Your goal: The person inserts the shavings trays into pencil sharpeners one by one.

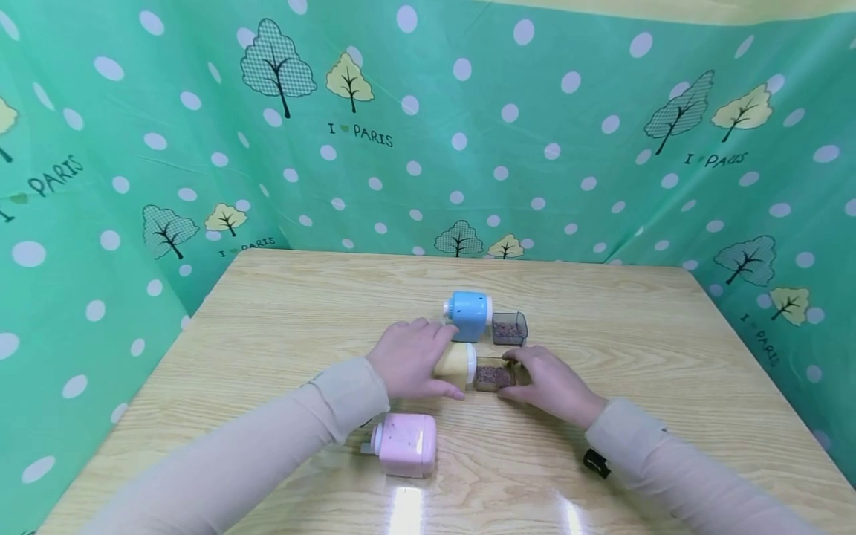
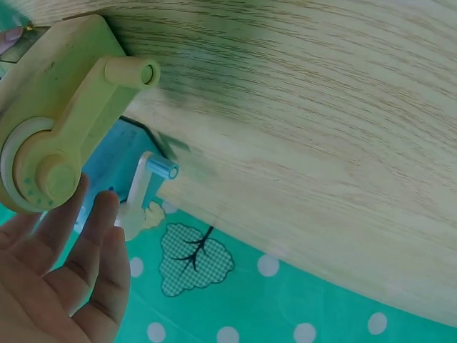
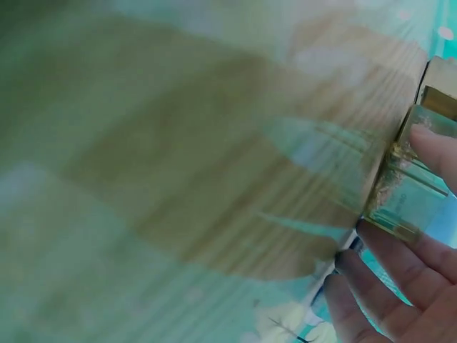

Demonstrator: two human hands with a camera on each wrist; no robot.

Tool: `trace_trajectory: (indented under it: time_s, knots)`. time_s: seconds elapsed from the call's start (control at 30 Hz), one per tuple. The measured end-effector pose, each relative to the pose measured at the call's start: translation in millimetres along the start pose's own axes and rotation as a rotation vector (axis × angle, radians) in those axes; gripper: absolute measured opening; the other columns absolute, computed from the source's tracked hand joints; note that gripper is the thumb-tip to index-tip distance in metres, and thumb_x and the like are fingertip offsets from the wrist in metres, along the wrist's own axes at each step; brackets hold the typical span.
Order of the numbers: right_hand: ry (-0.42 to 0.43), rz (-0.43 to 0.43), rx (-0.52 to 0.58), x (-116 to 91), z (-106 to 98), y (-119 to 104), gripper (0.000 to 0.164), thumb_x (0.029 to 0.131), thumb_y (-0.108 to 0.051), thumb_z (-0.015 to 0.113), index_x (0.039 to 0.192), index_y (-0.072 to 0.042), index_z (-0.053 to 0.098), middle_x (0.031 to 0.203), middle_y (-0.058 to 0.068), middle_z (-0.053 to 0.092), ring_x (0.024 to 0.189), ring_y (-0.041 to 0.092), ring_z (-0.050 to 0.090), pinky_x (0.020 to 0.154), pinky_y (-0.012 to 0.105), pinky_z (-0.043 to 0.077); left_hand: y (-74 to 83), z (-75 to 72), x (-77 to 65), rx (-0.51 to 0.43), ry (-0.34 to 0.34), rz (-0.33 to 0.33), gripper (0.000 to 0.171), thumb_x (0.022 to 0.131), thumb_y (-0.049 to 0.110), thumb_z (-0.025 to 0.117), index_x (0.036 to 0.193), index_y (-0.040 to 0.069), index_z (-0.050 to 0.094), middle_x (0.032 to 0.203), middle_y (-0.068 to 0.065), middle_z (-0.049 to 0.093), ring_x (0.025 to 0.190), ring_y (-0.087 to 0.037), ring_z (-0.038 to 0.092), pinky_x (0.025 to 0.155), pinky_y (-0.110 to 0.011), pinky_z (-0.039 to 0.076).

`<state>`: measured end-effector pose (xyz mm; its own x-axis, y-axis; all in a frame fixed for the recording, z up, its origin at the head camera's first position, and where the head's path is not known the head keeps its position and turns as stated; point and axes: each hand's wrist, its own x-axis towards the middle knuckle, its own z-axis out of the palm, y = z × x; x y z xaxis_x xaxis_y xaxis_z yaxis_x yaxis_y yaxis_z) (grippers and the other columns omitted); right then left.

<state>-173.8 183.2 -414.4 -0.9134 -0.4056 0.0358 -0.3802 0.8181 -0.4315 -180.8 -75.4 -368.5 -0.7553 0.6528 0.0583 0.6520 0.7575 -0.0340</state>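
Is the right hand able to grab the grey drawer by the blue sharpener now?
Probably not yet: the right hand holds the amber drawer. If it let go, likely yes, since nothing seems to stand between it and the grey drawer.

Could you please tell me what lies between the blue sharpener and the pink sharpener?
Between the blue sharpener and the pink sharpener, the head view shows the yellow sharpener with the left grip on it.

Head: from above, forward and down. Wrists: close, tilted. Head and left wrist share the yellow sharpener (image 1: pixel 455 365).
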Motion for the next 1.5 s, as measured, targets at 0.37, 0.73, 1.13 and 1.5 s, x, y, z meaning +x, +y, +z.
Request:
trace_trajectory:
  time_s: [0.37, 0.73, 1.13, 1.5]
  knots:
    - [-0.044, 0.031, -0.037, 7.7, -3.4, -6.2, 0.06, 0.07, -0.034, 0.086, 0.118, -0.002, 0.07, 0.103, 0.007, 0.073, 0.089, 0.021, 0.066, 0.083, 0.044, 0.057, -0.2, 5.9, 5.5, -0.02, -0.058, -0.004, 0.107, 0.07, 0.08, 0.058, 0.145, 0.004, 0.05, 0.122, -0.012, 0.07, 0.1, -0.026, 0.066, 0.079, -0.042, 0.056]
    - [-0.129, 0.037, -0.124, 17.9, -11.4, -14.2, 0.059, 0.067, -0.031, 0.088, 0.115, -0.001, 0.07, 0.106, 0.01, 0.073, 0.091, 0.025, 0.067, 0.082, 0.045, 0.056, 0.1, 15.0, 8.3, -0.128, -0.092, -0.015, 0.075, 0.072, 0.063, 0.074, 0.123, 0.011, 0.057, 0.092, 0.001, 0.066, 0.077, -0.014, 0.06, 0.059, -0.032, 0.049]
    - [-0.125, 0.059, -0.116, 14.8, -12.2, -13.0, 0.058, 0.068, -0.03, 0.087, 0.115, -0.002, 0.07, 0.107, 0.01, 0.073, 0.092, 0.026, 0.067, 0.082, 0.046, 0.057, -1.2, 17.3, 11.2, -0.219, -0.08, -0.001, 0.064, 0.073, 0.053, 0.079, 0.12, 0.016, 0.056, 0.092, 0.002, 0.066, 0.079, -0.014, 0.06, 0.062, -0.033, 0.051]
    - [-0.083, 0.04, -0.117, 11.5, -8.8, -10.8, 0.055, 0.069, -0.034, 0.086, 0.114, -0.005, 0.072, 0.106, 0.007, 0.074, 0.094, 0.026, 0.068, 0.081, 0.047, 0.057, -0.9, 19.3, 12.0, -0.236, -0.079, 0.0, 0.064, 0.073, 0.05, 0.08, 0.122, 0.016, 0.056, 0.096, 0.001, 0.068, 0.082, -0.014, 0.061, 0.065, -0.034, 0.053]
